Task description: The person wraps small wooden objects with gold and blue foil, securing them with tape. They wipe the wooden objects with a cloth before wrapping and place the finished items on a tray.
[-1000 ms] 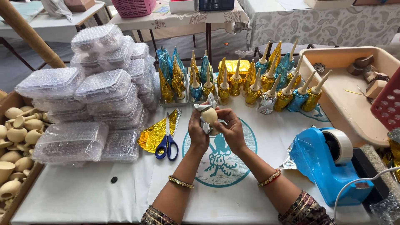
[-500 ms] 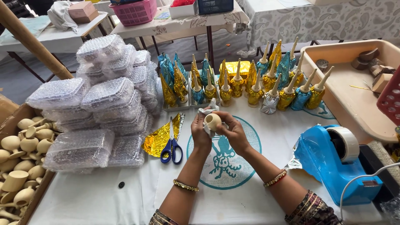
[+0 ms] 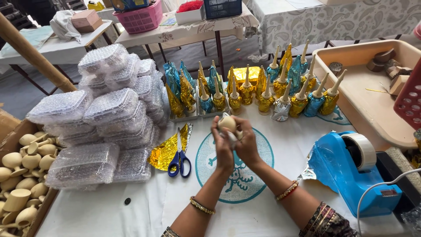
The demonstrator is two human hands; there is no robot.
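Gold, blue and cream on a white desk (image 3: 131, 215)

Blue-handled scissors (image 3: 179, 158) on gold foil (image 3: 163, 153); blue tape dispenser (image 3: 351, 173); gold, blue and silver wrapped cones (image 3: 280, 94); teal round emblem (image 3: 237, 175); cream piece (image 3: 227, 123).

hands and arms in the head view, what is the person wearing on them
Both forearms are bare. The left hand has a gold beaded bangle at the wrist; the right hand has a gold and red bangle. Patterned dark sleeves with multicoloured print show near the elbows. No rings can be made out.
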